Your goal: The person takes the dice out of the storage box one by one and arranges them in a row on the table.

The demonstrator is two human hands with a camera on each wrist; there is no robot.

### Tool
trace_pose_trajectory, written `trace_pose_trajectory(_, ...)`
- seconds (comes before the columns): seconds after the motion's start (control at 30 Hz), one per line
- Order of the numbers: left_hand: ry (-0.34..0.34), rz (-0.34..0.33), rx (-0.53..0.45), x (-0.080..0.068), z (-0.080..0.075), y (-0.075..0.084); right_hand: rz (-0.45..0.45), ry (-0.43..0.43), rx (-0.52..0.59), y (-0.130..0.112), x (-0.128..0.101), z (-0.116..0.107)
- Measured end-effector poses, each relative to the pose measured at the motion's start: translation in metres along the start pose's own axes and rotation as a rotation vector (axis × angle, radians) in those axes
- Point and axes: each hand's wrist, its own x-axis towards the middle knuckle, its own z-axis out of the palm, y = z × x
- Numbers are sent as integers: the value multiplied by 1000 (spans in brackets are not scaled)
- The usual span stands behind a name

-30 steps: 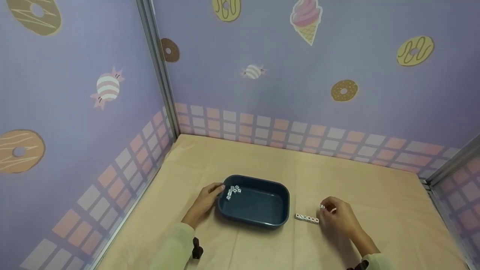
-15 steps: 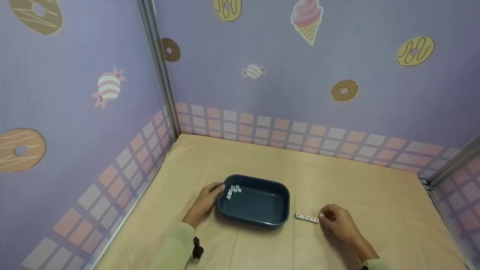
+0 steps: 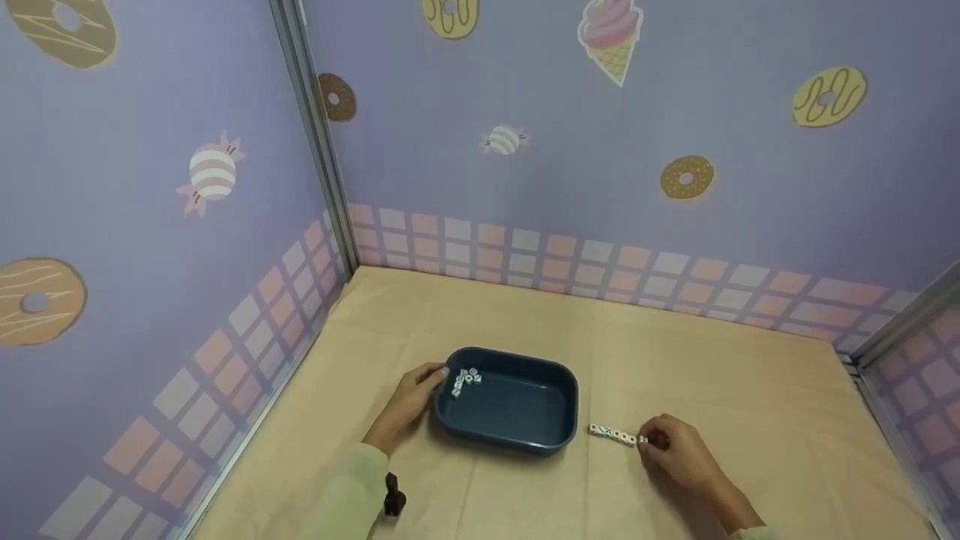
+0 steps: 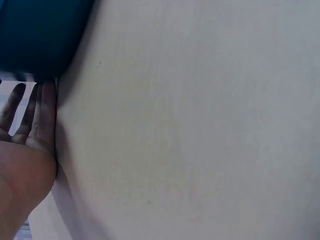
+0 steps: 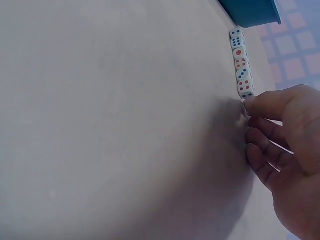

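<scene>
A dark blue rectangular tray (image 3: 510,409) stands on the table. My left hand (image 3: 409,397) holds its left side, thumb at the rim and fingers along the outer wall. Several small white dice (image 3: 465,381) lie bunched in the tray's left end. To the right of the tray, more dice (image 5: 241,62) form a straight row, with red and blue pips facing up. My right hand (image 3: 679,446) pinches one die (image 3: 643,440) between thumb and forefinger at the row's right end. In the right wrist view the fingers mostly hide that die.
A pale cloth (image 3: 465,307) covers the table. Purple walls (image 3: 540,180) with sweets printed on them close off the back and sides, with a metal post (image 3: 322,150) at the back left corner. A small black object (image 3: 394,496) shows beside the left sleeve.
My right hand has come down and slightly toward me, bringing its die to the right end of the row. The left hand and the tray have stayed in place.
</scene>
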Motion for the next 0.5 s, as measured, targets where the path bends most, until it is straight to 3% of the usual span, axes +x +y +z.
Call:
trace_pose_trajectory(0.27, -11, -12, -5, -2, 0, 1, 6, 26, -9, -1, -4, 6)
trace_pose_trajectory(0.5, -2, -26, -13, -2, 1, 3, -43, 28, 3, 3, -4, 7)
